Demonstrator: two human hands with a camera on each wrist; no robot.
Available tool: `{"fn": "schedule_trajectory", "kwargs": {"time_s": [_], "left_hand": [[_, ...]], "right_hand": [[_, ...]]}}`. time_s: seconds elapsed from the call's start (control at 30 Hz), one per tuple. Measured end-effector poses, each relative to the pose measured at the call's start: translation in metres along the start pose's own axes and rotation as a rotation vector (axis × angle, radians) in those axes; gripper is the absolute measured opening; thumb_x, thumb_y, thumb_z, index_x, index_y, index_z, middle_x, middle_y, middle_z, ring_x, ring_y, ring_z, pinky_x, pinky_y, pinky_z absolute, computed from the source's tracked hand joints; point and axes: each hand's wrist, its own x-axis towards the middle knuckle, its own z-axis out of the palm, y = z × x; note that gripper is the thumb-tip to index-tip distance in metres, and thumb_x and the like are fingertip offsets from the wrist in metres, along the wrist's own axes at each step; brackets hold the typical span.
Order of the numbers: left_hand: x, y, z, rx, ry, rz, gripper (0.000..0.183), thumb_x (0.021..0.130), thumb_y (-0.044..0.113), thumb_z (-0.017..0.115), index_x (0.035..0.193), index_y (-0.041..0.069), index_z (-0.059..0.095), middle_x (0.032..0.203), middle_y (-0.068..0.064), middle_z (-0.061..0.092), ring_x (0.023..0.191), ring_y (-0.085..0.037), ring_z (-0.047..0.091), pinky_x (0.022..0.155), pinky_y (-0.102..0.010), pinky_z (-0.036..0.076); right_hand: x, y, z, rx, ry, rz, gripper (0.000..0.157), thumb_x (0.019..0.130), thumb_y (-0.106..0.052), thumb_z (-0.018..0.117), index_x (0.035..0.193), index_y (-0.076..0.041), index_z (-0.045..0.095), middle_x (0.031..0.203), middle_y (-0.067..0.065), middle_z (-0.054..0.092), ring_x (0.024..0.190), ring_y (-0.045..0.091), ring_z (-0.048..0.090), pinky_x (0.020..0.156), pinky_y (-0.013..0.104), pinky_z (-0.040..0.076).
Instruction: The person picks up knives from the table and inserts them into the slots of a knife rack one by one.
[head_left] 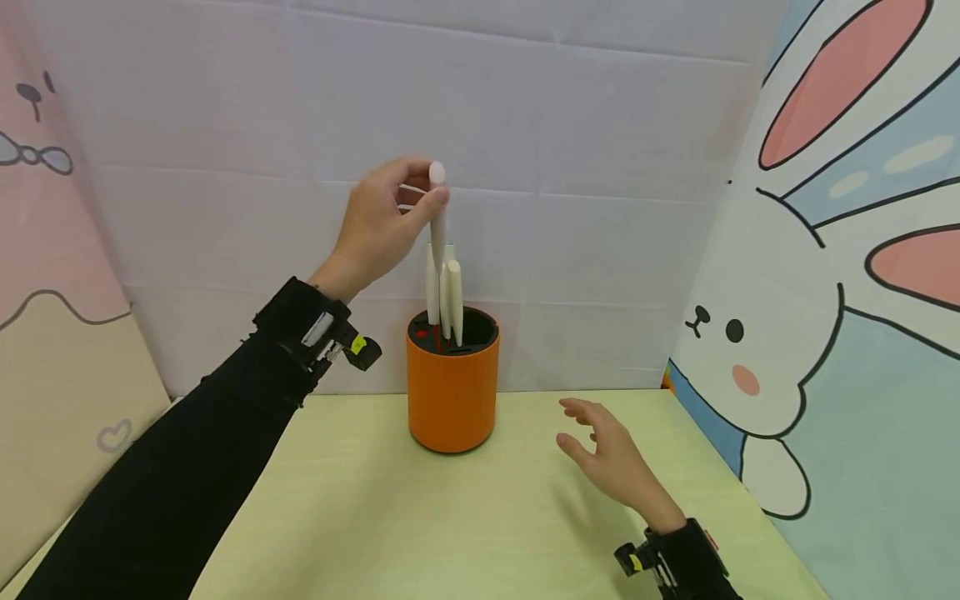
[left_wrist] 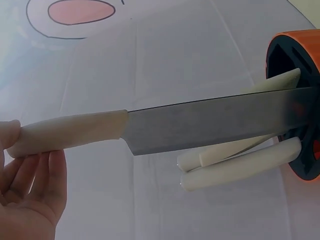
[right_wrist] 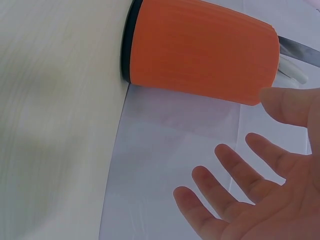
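Note:
My left hand (head_left: 390, 218) pinches the end of a white-handled kitchen knife (left_wrist: 75, 131) above the orange knife block (head_left: 452, 396). Its wide steel blade (left_wrist: 215, 117) is mostly out, while the tip end is still inside a slot, hidden from view. Several other white knife handles (head_left: 456, 302) stand up from the block's black top, close around that blade. To the right of the block, my right hand (head_left: 611, 458) hovers over the table with fingers spread and nothing held. In the right wrist view its thumb (right_wrist: 287, 106) appears near the block's upper rim.
The block stands on a pale yellow table (head_left: 360, 517), near its back edge. A white sheet (head_left: 600, 150) hangs behind. Cartoon-printed panels flank both sides, a pink one (head_left: 60, 225) at left and a rabbit one (head_left: 862, 417) at right.

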Motion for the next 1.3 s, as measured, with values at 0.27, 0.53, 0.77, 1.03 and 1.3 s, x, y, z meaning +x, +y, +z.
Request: {"fn": "schedule_trajectory", "kwargs": {"time_s": [0.27,0.53,0.77,1.03,1.3], "left_hand": [[-0.006,-0.01,0.007,0.016,-0.027,-0.006,0.032,0.095,0.031,0.061,0.122,0.013,0.058,0.105,0.004,0.06,0.091,-0.006,0.058,0.081,-0.023,0.051],[-0.015,-0.024,0.017,0.022,-0.06,-0.008,0.03,0.096,0.029,0.061,0.12,0.012,0.059,0.104,0.004,0.059,0.092,-0.006,0.058,0.083,-0.025,0.05],[-0.024,-0.03,0.021,0.019,-0.078,-0.034,0.031,0.096,0.029,0.061,0.121,0.012,0.058,0.105,0.003,0.059,0.093,-0.01,0.058,0.082,-0.027,0.051],[-0.033,-0.039,0.026,0.011,-0.093,-0.057,0.032,0.096,0.029,0.061,0.122,0.011,0.058,0.106,0.001,0.059,0.092,-0.013,0.059,0.08,-0.029,0.052],[-0.044,-0.05,0.032,-0.001,-0.11,-0.075,0.032,0.096,0.029,0.06,0.124,0.013,0.057,0.106,0.001,0.058,0.092,-0.012,0.058,0.08,-0.03,0.052]], "right_hand": [[-0.001,-0.001,-0.001,-0.002,0.001,-0.007,0.049,0.091,-0.018,0.068,0.134,-0.007,0.049,0.122,0.015,0.056,0.109,0.029,0.054,0.08,0.05,0.049],[-0.001,0.0,-0.001,-0.005,0.0,-0.004,0.048,0.091,-0.018,0.068,0.134,-0.009,0.049,0.121,0.012,0.056,0.109,0.029,0.053,0.08,0.054,0.05],[-0.001,0.002,0.0,0.001,-0.001,-0.004,0.048,0.091,-0.019,0.068,0.135,-0.01,0.048,0.122,0.013,0.056,0.11,0.029,0.053,0.081,0.055,0.049],[-0.001,0.001,0.0,0.003,-0.003,0.006,0.048,0.091,-0.018,0.068,0.135,-0.013,0.048,0.122,0.012,0.056,0.11,0.028,0.053,0.081,0.054,0.049],[-0.002,0.0,-0.001,-0.003,-0.004,0.005,0.049,0.091,-0.019,0.068,0.135,-0.011,0.048,0.122,0.012,0.056,0.11,0.028,0.053,0.082,0.054,0.049]]}}
